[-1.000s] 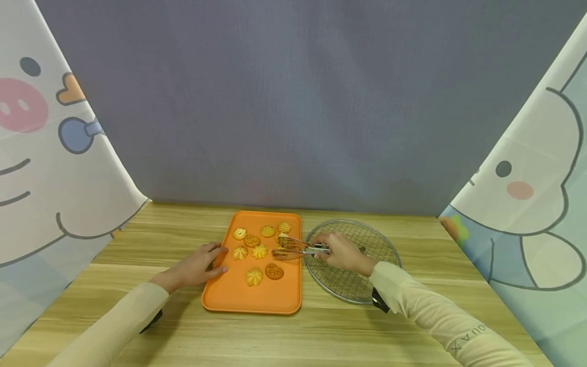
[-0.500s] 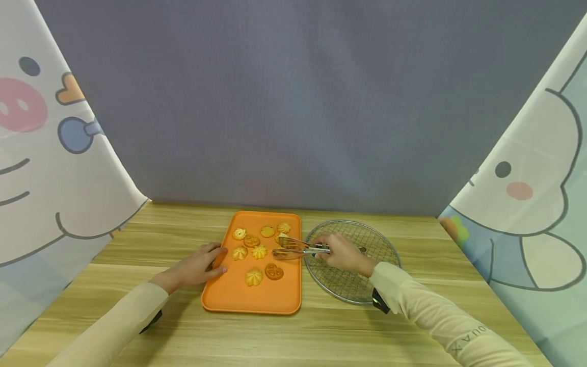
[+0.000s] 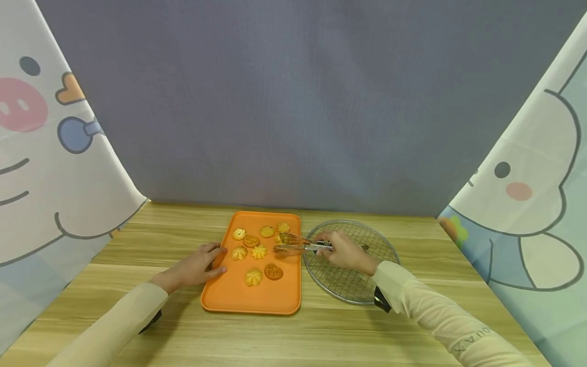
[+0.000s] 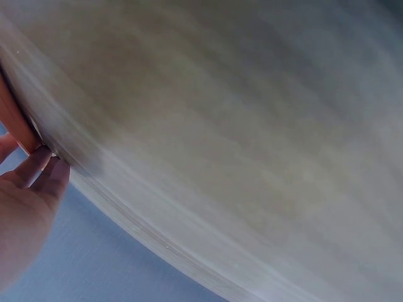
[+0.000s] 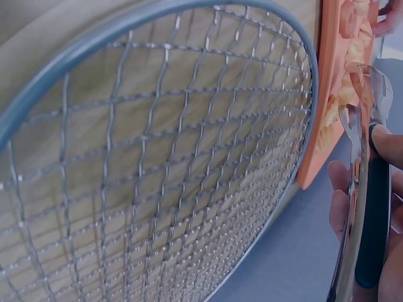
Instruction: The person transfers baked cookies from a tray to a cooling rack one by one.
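An orange tray [image 3: 251, 300] holds several small baked cookies, among them a pretzel-shaped cookie [image 3: 273, 271] and a shell-swirled cookie [image 3: 253, 277]. My left hand [image 3: 199, 263] holds the tray's left edge, thumb over the rim; in the left wrist view its fingertips [image 4: 58, 171] meet the tray's side close to the table. My right hand [image 3: 341, 250] grips metal tongs [image 5: 371, 220] by their dark handles. The tong ends are spread apart over the tray's right side, beside a yellow cookie [image 3: 278, 239] partly hidden behind the farther end.
Right of the tray lies a round wire mesh rack [image 3: 355, 288], partly under my right hand and forearm. Both sit on a wood-grain table [image 3: 257, 339]. A grey cloth [image 3: 293, 102] rises behind, with cartoon-printed curtains on both sides.
The tongs and my right hand have shifted slightly right and away from me. My left hand, the tray and the cookies look unmoved.
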The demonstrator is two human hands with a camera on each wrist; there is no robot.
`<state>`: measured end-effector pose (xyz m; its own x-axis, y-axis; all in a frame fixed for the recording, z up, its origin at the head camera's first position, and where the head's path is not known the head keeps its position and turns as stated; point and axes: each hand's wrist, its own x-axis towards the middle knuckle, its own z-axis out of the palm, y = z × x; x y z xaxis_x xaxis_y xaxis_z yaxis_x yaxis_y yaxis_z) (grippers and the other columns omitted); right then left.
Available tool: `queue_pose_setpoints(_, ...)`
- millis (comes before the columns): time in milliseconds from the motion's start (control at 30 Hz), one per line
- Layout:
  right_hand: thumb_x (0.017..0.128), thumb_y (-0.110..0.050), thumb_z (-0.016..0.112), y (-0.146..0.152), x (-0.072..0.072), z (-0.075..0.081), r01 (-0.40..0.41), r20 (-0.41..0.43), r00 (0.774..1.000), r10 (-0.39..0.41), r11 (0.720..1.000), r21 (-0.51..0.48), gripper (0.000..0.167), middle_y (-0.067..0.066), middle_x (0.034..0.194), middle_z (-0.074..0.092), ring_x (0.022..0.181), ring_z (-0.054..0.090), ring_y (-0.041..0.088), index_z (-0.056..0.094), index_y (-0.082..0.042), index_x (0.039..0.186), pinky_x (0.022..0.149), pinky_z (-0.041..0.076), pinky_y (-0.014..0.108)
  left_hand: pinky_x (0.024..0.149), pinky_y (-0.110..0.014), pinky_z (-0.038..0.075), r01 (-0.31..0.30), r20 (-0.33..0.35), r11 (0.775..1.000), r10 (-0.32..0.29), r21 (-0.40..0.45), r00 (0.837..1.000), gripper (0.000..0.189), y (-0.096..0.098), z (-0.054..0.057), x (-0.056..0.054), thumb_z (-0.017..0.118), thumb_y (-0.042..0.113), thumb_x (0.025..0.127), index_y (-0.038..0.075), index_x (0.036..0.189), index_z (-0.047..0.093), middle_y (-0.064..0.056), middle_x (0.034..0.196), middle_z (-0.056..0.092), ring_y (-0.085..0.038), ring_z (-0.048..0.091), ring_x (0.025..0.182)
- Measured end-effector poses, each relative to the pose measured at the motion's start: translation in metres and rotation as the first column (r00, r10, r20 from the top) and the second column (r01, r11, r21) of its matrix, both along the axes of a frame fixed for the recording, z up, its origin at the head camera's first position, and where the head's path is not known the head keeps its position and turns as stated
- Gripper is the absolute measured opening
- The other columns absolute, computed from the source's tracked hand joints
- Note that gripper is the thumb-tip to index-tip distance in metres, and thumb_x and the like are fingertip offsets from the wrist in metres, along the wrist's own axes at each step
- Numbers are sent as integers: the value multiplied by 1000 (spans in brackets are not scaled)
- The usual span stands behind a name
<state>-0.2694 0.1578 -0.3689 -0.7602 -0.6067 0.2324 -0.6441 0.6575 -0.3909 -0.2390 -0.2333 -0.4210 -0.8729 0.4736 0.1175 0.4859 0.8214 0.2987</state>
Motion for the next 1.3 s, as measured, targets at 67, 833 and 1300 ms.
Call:
queue_pose_setpoints(67,84,-12,66,2,0,2,9,6,1000,-9,1000,-4,30,13,112,64,37,19,1,63,-3,112,54,41,20,93,-57,39,-1,3,1000,1,0,1000,54,-1,-1,0,57,34,90,-1,129,47,-29,133,40,-47,39,121)
queue_pose_setpoints(833,82,-13,68,55,-5,4,164,-30,986,-165,986,-16,30,14,112,63,45,39,8,64,-3,111,49,38,23,95,-58,37,6,13,1000,-6,7,1000,53,-1,1,2,57,34,90,-1,129,47,-29,133,40,-47,37,123)
queue_pose_setpoints(1300,80,-7,69,85,-14,-9,216,-56,974,-219,975,-58,29,18,110,63,93,61,33,64,1,108,73,52,44,95,-59,36,4,26,1000,-5,17,1000,54,-1,2,3,56,35,90,-1,130,47,-29,134,39,-48,36,123)
